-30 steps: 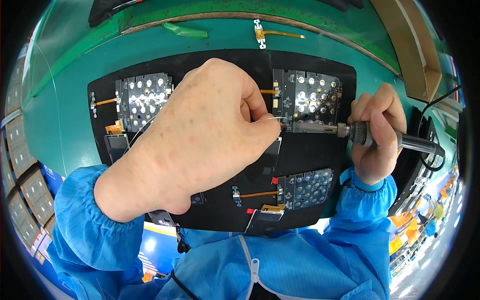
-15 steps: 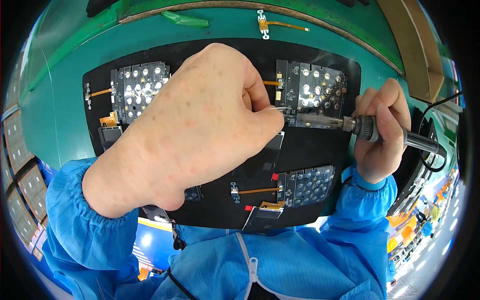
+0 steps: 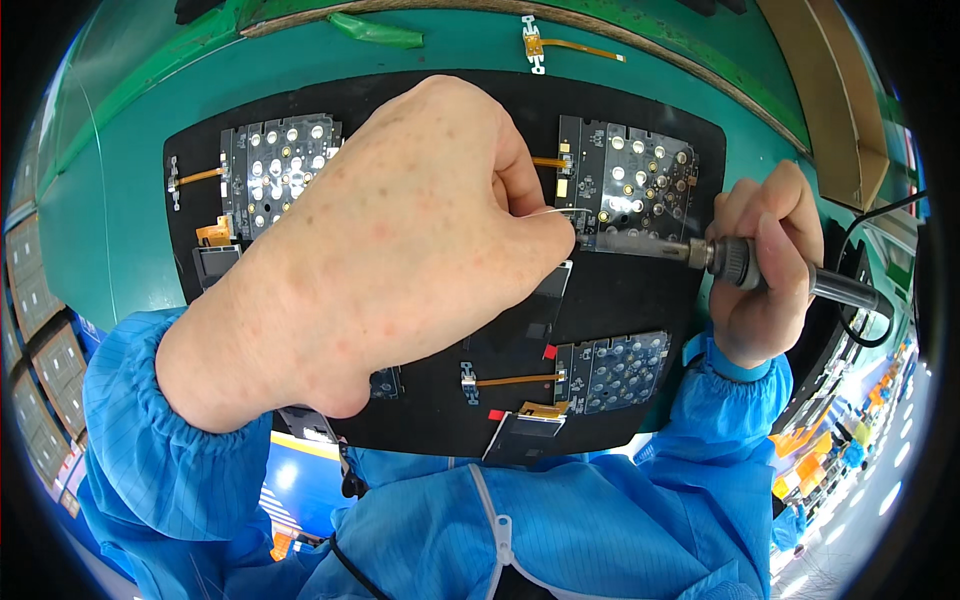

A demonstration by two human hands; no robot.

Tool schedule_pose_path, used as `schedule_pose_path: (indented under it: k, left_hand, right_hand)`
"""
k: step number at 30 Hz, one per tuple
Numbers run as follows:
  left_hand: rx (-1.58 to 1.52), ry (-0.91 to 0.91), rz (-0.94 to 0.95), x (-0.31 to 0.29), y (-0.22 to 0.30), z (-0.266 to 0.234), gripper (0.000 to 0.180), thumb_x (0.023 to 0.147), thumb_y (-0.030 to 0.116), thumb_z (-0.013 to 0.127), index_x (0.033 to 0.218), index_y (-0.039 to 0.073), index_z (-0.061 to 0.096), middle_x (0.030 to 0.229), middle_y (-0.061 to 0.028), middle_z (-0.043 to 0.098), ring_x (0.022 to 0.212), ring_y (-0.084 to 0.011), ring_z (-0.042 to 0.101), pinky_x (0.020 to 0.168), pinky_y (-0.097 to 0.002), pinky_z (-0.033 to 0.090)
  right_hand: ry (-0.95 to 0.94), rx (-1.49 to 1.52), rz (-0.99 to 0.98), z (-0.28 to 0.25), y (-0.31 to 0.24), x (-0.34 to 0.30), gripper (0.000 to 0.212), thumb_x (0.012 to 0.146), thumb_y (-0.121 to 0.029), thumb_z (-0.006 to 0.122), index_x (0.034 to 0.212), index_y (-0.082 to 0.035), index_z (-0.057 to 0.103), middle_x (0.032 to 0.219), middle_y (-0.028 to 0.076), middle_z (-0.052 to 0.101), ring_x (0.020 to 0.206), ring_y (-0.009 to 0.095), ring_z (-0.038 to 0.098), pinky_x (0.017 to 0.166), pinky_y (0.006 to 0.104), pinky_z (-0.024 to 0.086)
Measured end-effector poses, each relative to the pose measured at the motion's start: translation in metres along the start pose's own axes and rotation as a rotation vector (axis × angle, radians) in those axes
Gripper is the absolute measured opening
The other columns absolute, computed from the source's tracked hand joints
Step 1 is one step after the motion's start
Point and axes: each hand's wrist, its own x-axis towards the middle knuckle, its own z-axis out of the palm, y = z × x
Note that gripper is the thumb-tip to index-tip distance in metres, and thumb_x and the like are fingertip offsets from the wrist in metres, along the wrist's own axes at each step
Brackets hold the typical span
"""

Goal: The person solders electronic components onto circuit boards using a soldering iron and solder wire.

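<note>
My right hand (image 3: 768,265) grips a soldering iron (image 3: 735,260) by its dark handle, its metal barrel pointing left over the lower edge of the upper right circuit board (image 3: 640,175). The tip is close to my left fingertips, and its exact contact is hidden. Between thumb and fingers, my left hand (image 3: 400,240) pinches a thin solder wire (image 3: 562,211), whose end sticks out over that board. An orange ribbon cable (image 3: 547,162) runs from the board's left side under my left hand. My left hand also hides the middle of the black mat (image 3: 630,295).
Another keypad board (image 3: 285,165) lies at upper left, and one more board (image 3: 615,372) at lower right, with a small display (image 3: 528,435) below it. A loose ribbon-cable part (image 3: 535,45) lies beyond the mat on the green table (image 3: 130,235). A cardboard piece (image 3: 830,100) stands at far right.
Both hands stay in nearly the same place. The mat's far side and the loose ribbon-cable part appear slightly higher in view. The iron's barrel looks a little more blurred.
</note>
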Motion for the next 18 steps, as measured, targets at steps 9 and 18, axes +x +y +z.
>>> schedule_pose_path:
  k: [9,18]
  left_hand:
    - [-0.015,-0.045,-0.014,0.0001,0.0033,-0.003,0.018,0.079,0.011,0.065,0.074,-0.007,0.066,0.054,-0.0014,0.056,0.048,-0.0042,0.046,0.044,-0.024,0.029]
    - [-0.013,-0.001,0.023,0.0,0.0003,-0.0005,0.018,0.078,0.011,0.065,0.074,-0.007,0.066,0.055,-0.0018,0.057,0.048,-0.0045,0.048,0.044,-0.0237,0.031]
  right_hand:
    - [0.001,-0.039,-0.022,0.0014,0.0006,0.0015,0.017,0.085,-0.017,0.056,0.08,-0.003,0.046,0.072,0.006,0.046,0.066,0.011,0.038,0.062,0.0262,0.029]
    - [0.004,-0.018,-0.005,0.0021,0.0005,0.0006,0.019,0.085,-0.017,0.057,0.08,-0.004,0.045,0.071,0.005,0.045,0.065,0.011,0.037,0.06,0.0257,0.028]
